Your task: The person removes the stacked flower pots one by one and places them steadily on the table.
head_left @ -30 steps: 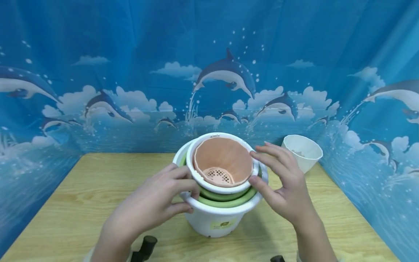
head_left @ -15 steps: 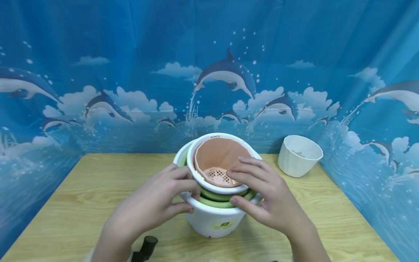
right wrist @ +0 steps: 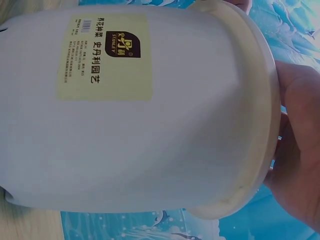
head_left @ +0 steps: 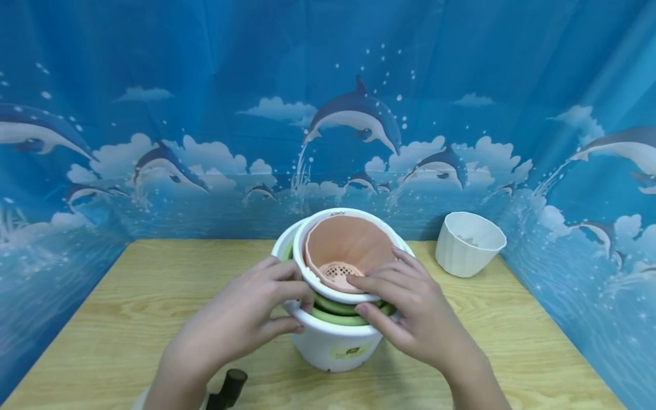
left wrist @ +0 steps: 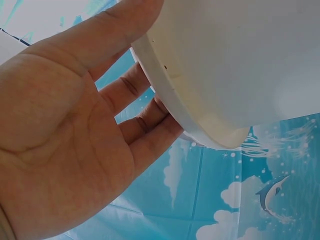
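A nested stack of flowerpots stands mid-table in the head view. Outermost is a large white flowerpot (head_left: 333, 347); green flowerpots (head_left: 335, 317) show inside it, then a smaller white flowerpot (head_left: 328, 292), then a peach flowerpot (head_left: 348, 239) with a mesh bottom. My left hand (head_left: 251, 310) grips the large pot's left rim, thumb underneath and fingers over the edge, also plain in the left wrist view. My right hand (head_left: 420, 307) bends its fingers into the peach pot at the front right, thumb outside by the green rim; its fingertips are partly hidden.
A separate white fluted pot (head_left: 463, 262) stands at the back right of the wooden table (head_left: 169, 267). Behind is a blue dolphin-print curtain (head_left: 230, 114). A black object (head_left: 230, 387) lies near the left forearm. A yellow label (right wrist: 105, 55) marks the large pot's front.
My right hand has moved left from the stack's right rim and its fingers have bent down into the peach flowerpot. My left hand and the stack have stayed put.
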Motion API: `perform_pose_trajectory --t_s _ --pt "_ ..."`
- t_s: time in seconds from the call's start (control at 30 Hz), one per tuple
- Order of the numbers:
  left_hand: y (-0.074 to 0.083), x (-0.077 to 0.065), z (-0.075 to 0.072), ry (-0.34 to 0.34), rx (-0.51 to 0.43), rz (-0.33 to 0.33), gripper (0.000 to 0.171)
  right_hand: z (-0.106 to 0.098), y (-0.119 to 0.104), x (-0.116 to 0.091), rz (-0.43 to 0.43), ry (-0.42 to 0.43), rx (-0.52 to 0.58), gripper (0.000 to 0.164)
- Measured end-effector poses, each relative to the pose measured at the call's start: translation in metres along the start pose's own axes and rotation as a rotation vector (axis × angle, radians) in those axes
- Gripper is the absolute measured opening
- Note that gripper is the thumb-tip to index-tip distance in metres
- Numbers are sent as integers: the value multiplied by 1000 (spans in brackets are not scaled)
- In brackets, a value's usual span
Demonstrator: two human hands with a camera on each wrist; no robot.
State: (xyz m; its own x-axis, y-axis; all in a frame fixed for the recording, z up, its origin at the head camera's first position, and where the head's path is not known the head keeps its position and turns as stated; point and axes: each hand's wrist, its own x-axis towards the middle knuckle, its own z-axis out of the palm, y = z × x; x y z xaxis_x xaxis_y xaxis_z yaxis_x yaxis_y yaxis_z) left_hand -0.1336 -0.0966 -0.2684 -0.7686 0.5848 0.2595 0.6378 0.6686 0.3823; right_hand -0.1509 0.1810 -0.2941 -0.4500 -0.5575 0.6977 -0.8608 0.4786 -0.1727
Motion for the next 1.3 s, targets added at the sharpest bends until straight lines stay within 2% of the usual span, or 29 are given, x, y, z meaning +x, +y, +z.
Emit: perform_pose_trajectory --t_s 0.37,0.53,0.7,1.1,1.3 --pt "0 -1 0 -8 -6 -20 27 3 -1 0 20 -17 -24 28" --pt "0 -1 -1 -32 -32 -57 26 7 -4 0 33 11 -17 26" --pt "1 -1 -1 -30 -41 -45 26 10 -6 1 39 52 -14 27" --pt "0 1 -1 -34 -36 -46 27 15 -9 3 -10 150 7 30" --pt "0 0 0 -27 -30 -45 27 15 -12 5 29 172 55 34"
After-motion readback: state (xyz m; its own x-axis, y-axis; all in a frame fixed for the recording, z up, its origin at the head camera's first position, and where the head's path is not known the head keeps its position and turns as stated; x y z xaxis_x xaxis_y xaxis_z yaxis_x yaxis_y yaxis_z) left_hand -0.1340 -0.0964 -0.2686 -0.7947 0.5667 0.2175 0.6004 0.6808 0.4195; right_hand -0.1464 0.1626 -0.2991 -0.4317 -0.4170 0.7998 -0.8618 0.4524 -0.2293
